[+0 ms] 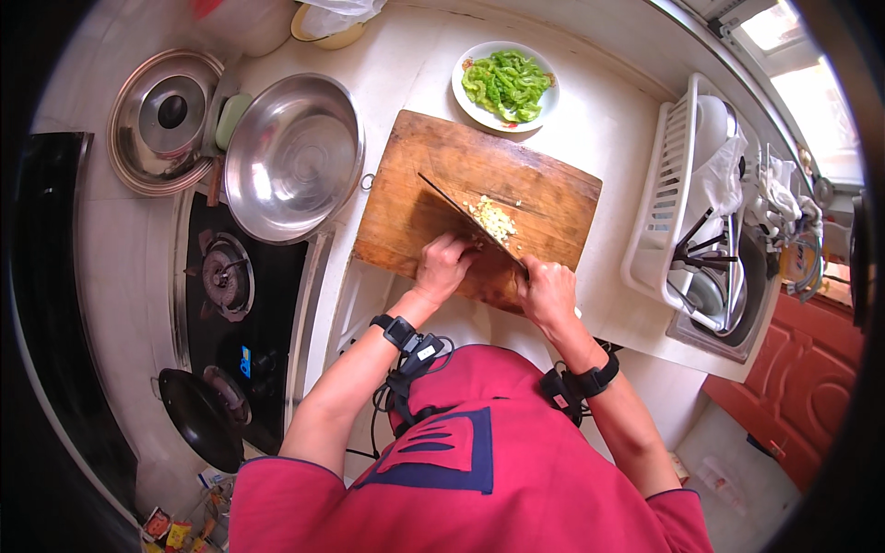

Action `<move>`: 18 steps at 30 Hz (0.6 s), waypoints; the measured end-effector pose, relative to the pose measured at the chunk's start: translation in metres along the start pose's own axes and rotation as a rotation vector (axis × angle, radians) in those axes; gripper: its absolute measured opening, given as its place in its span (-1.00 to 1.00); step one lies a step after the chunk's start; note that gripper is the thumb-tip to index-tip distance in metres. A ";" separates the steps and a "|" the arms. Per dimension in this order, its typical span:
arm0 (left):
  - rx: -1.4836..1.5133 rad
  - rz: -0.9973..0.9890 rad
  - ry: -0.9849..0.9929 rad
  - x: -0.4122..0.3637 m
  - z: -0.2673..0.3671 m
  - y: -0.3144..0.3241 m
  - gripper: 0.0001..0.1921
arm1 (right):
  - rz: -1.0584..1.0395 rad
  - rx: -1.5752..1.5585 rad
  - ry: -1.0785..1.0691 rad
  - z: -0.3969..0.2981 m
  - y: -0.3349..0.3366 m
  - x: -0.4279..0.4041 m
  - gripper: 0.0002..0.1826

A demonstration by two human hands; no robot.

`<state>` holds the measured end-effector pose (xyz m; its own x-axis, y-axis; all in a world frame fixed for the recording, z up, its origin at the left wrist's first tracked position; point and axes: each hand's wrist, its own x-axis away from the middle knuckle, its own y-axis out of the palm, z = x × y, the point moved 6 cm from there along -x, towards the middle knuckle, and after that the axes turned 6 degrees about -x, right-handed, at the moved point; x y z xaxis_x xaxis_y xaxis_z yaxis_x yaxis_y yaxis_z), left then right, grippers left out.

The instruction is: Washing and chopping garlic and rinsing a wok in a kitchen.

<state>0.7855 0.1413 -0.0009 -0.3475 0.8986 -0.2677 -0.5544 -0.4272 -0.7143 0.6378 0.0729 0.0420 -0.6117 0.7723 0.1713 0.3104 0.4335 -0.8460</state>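
Observation:
My right hand (546, 290) grips the handle of a kitchen knife (473, 222), probably a cleaver. Its blade stands on edge, slanting across a wooden cutting board (553, 186). A small heap of chopped pale-yellow pieces, perhaps garlic (494, 220), lies against the far side of the blade, with loose bits scattered around. On the near side, my left hand (442, 263) has curled fingers close to the blade. Its fingertips are partly hidden, so whether they hold anything is unclear. Behind the board sits a white plate (464, 107) of torn green lettuce leaves (510, 84).
Left of the board, a stainless steel basin (304, 159) overhangs a black gas stove (276, 290). A dark wok (200, 418) rests on the near burner. A lidded metal pot (131, 131) stands farther left. To the right, a white dish rack (667, 186) reaches over the sink (750, 332).

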 end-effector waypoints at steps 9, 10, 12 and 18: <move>0.036 0.009 -0.023 -0.010 -0.003 0.021 -0.87 | 0.029 0.003 0.029 0.001 -0.005 -0.002 -0.83; 0.057 0.021 -0.028 -0.012 -0.003 0.021 -0.88 | 0.031 0.002 0.030 0.000 -0.007 -0.001 -0.83; 0.078 0.031 -0.034 -0.017 -0.003 0.021 -0.89 | 0.045 -0.038 0.060 -0.002 -0.014 0.003 -0.82; 0.068 0.031 -0.026 -0.023 -0.003 0.018 -0.94 | 0.034 0.015 0.092 0.005 -0.009 -0.007 -0.85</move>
<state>0.7861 0.1128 -0.0100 -0.3840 0.8825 -0.2717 -0.5931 -0.4613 -0.6599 0.6351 0.0612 0.0457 -0.5314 0.8260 0.1878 0.3180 0.4000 -0.8596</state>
